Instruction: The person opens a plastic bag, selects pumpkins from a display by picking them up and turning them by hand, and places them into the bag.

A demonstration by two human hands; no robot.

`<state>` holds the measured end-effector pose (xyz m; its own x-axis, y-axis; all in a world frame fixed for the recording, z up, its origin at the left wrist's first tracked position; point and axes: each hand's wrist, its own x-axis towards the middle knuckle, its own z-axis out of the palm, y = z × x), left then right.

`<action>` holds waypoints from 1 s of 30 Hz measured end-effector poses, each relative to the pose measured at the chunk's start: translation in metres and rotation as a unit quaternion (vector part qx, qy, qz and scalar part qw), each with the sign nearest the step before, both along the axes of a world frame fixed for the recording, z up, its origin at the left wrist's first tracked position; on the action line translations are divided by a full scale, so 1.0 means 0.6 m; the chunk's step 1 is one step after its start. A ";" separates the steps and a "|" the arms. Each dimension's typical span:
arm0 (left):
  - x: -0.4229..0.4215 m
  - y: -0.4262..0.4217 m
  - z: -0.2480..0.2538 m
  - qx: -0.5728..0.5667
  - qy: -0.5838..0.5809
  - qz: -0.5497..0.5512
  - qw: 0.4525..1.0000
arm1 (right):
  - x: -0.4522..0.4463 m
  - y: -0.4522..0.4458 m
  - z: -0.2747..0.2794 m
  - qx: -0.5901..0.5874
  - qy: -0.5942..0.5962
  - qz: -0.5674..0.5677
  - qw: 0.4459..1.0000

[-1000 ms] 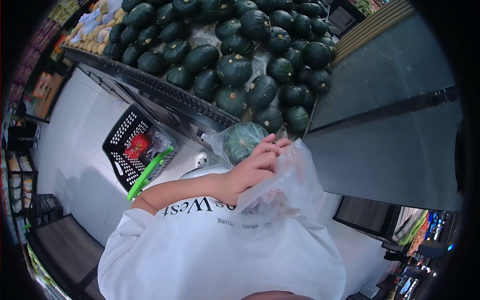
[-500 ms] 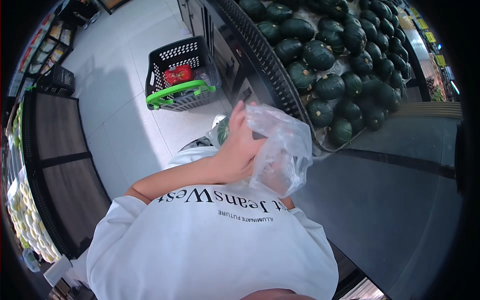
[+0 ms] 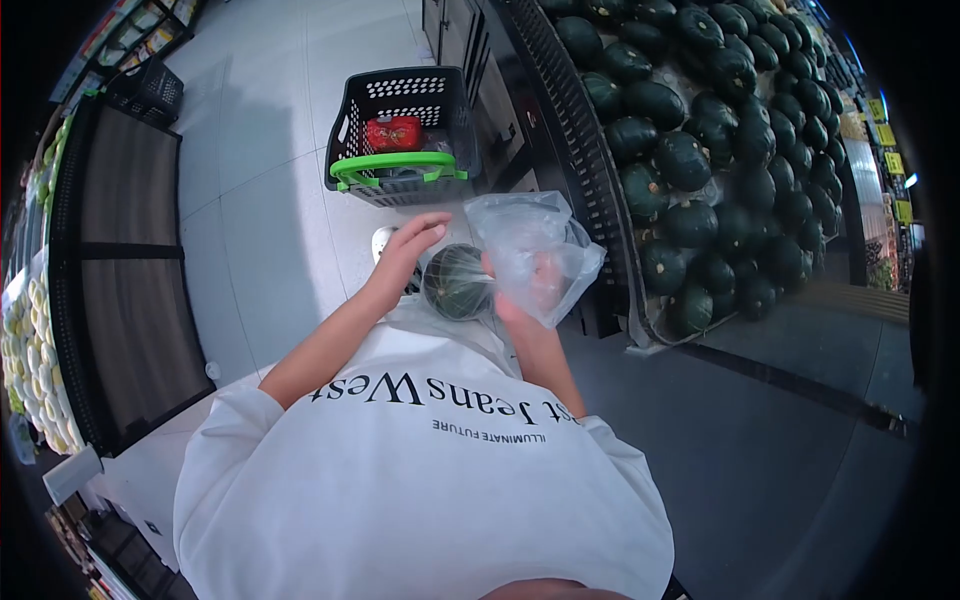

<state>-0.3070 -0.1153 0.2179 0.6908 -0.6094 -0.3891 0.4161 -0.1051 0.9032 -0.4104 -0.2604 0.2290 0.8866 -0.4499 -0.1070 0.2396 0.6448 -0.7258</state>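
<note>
A dark green striped squash [image 3: 457, 283] sits inside a clear plastic bag [image 3: 535, 240], low in front of the white shirt. The bag's gathered neck runs from the squash to my right hand [image 3: 525, 285]. That hand is closed on the plastic, and the bag's loose upper part drapes over its fingers and partly veils them. My left hand [image 3: 408, 250] is just left of the squash, apart from the bag, with its fingers stretched out and nothing in it.
A black basket [image 3: 345, 180] with a green handle stands on the floor ahead, holding a red package [image 3: 394, 133]. At the right, a black-edged display [image 3: 625, 240] bears several dark green squashes [image 3: 683, 160]. Dark panelled stands line the left. A white shoe [image 3: 381, 241] shows below.
The view has swung right, moving the display rightward. My left hand, earlier at the bag beside my right hand, has let go and moved left, uncovering the bagged squash.
</note>
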 end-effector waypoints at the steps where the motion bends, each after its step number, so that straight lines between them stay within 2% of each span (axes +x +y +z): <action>1: 0.005 -0.007 -0.028 0.038 0.062 0.011 0.997 | 0.005 -0.001 -0.007 0.065 -0.028 0.016 0.997; 3: 0.012 -0.009 -0.055 -0.017 0.299 0.015 0.954 | 0.016 -0.001 -0.013 0.136 -0.049 0.055 0.988; 4: 0.016 -0.010 -0.059 -0.047 0.411 0.014 0.910 | 0.022 -0.002 -0.013 0.152 -0.050 0.069 0.985; 5: 0.021 -0.004 -0.083 -0.102 0.447 -0.007 0.889 | 0.029 -0.001 -0.012 0.157 -0.047 0.078 0.983; 13: 0.098 0.024 -0.087 -0.143 0.491 -0.017 0.859 | 0.123 0.017 -0.004 0.124 -0.024 0.098 0.987; 20: 0.200 0.034 -0.167 -0.282 0.553 -0.036 0.783 | 0.239 0.022 0.015 0.066 -0.017 0.079 0.995; 22: 0.237 0.042 -0.167 -0.309 0.551 -0.019 0.775 | 0.278 0.022 0.021 0.048 -0.019 0.071 0.996; 26: 0.314 0.076 -0.056 -0.262 0.491 0.101 0.825 | 0.358 0.021 0.032 0.006 -0.019 0.050 0.999; 27: 0.328 0.075 -0.058 -0.243 0.438 0.137 0.855 | 0.379 0.021 0.036 -0.005 -0.015 0.046 0.999; 30: 0.371 0.093 -0.057 -0.313 0.286 0.156 0.892 | 0.440 0.028 0.050 -0.004 -0.006 0.020 1.000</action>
